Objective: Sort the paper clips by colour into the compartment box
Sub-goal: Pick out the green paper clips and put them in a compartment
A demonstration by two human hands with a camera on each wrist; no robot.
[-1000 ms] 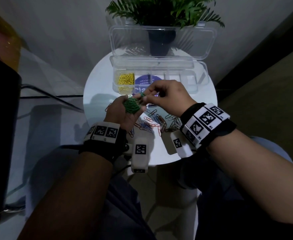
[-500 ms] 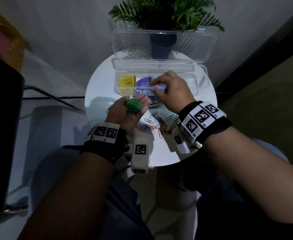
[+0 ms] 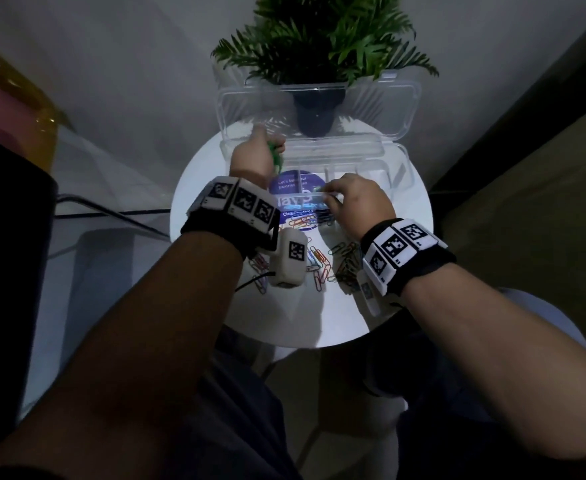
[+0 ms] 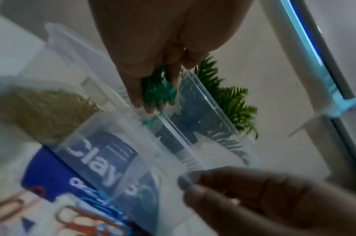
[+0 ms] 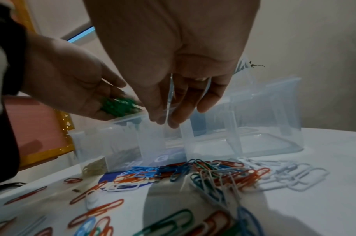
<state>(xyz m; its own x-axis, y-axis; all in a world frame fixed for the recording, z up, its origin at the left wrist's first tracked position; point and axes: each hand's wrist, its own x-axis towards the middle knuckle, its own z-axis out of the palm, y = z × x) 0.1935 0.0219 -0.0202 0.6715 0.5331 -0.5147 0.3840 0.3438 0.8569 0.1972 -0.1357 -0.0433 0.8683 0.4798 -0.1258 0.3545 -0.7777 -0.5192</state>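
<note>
The clear compartment box (image 3: 399, 168) stands open on a round white table (image 3: 302, 313). My left hand (image 3: 270, 150) hovers over its left rear, tilted down, fingers curled round a bunch of green paper clips (image 4: 159, 94). A little green shows just under the fingertips inside the box, in the compartment beside the yellow clips (image 4: 45, 115). My right hand (image 3: 329, 199) pinches the box's front wall near the middle, thumb outside and fingers inside (image 5: 179, 118). Mixed loose clips (image 3: 319, 261) lie in front of the box.
The box's lid (image 3: 319, 109) stands up behind it, with a potted plant (image 3: 319, 39) just beyond. A blue round sticker (image 3: 295, 188) lies under the box. White clips (image 5: 290, 174) lie at the right of the pile. A glass surface (image 3: 87, 188) lies to the left of the table.
My left hand has gone from in front of the box, palm up, forward over its left rear and tipped down with the green clips. My right hand left that palm and took the front wall.
</note>
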